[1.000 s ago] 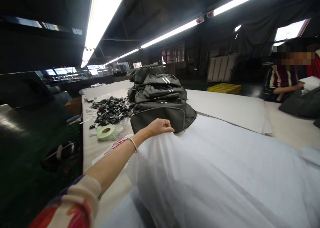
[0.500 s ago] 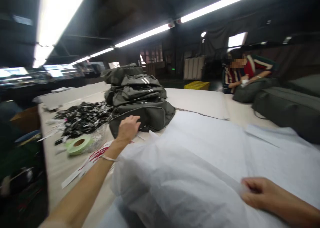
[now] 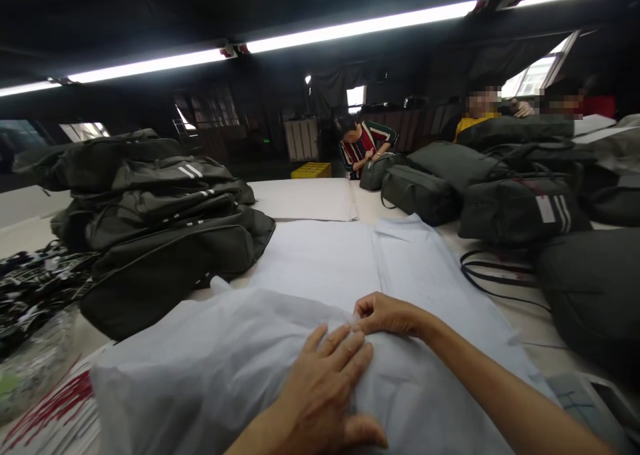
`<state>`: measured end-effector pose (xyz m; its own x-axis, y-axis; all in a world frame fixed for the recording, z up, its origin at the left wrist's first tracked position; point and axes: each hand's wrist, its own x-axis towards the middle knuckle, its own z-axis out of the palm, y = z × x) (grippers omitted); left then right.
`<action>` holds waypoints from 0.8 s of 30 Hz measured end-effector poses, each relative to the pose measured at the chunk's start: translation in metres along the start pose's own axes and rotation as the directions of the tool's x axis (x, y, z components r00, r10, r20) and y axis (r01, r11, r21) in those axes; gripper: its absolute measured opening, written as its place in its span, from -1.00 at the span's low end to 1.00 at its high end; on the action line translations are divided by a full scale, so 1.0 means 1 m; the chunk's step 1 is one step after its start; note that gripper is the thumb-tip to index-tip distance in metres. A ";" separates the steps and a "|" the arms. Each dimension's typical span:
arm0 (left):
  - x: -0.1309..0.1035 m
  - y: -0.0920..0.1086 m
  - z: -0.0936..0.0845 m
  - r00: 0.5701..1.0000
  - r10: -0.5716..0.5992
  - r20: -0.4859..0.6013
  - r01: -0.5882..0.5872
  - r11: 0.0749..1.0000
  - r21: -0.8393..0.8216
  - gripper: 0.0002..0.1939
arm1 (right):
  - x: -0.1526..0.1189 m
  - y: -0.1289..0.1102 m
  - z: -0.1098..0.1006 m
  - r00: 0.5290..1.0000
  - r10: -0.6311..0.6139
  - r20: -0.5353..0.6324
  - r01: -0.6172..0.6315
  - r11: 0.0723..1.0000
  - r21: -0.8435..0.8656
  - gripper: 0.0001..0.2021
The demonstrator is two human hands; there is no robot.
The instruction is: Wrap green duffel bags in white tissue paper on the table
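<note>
A thin, see-through white sheet (image 3: 200,355) lies crumpled and bulging in front of me; what it covers is hidden. My left hand (image 3: 325,382) rests on it with fingers stretched out and thumb apart. Just beyond those fingertips, my right hand (image 3: 387,315) is closed in a pinch on a fold of the same sheet. Flat white sheets (image 3: 320,255) are spread on the table behind both hands.
Dark bags (image 3: 175,242) are piled at left, beside black straps (image 3: 35,282) and red cords (image 3: 60,402). More dark bags (image 3: 425,192) line the right side, near a loose black strap (image 3: 495,268). A co-worker (image 3: 367,142) handles a bag at the back, by a yellow crate (image 3: 311,170).
The view has turned right. My left hand has moved from beside the bag pile onto the sheet. My right hand, still pinching, has come close to it.
</note>
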<state>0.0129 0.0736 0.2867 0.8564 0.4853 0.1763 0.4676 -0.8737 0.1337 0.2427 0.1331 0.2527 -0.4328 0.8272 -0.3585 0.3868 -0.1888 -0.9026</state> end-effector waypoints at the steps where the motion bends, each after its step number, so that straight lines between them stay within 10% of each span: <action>1: -0.001 -0.003 0.001 1.000 0.023 -0.012 -0.023 0.999 0.028 -0.10 | 0.002 0.002 -0.001 1.000 -0.004 -0.028 0.003 0.999 -0.038 -0.68; 8: 0.002 -0.015 0.017 0.975 0.182 -0.128 -0.140 0.949 0.284 -0.60 | -0.032 -0.009 -0.021 0.871 -0.128 -0.475 -0.043 0.942 -0.333 -0.60; 12: 0.001 -0.010 0.010 0.983 0.144 -0.110 -0.121 0.975 0.189 -0.26 | -0.080 -0.011 0.005 0.886 -0.330 -0.326 0.170 0.885 -0.434 -0.45; 16: 0.002 -0.001 0.000 0.995 0.080 -0.064 -0.067 0.982 0.179 -0.19 | -0.095 0.014 0.013 0.939 -0.151 -0.308 0.035 0.935 -0.352 -0.30; 20: -0.001 0.000 0.000 0.980 0.151 -0.131 -0.109 0.951 0.288 -0.21 | -0.151 0.055 -0.034 0.608 -0.013 -0.794 0.019 1.000 -0.001 -0.26; 24: -0.005 -0.018 0.015 0.949 0.192 -0.251 -0.096 0.932 0.350 -0.29 | -0.286 0.125 -0.061 0.192 0.189 -0.963 -0.052 0.982 0.182 -0.38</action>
<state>0.0036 0.0870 0.2683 0.8476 0.3004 0.4374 0.4299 -0.8720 -0.2340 0.4648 -0.0946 0.2569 0.7744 0.6327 -0.0094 0.2540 -0.3244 -0.9112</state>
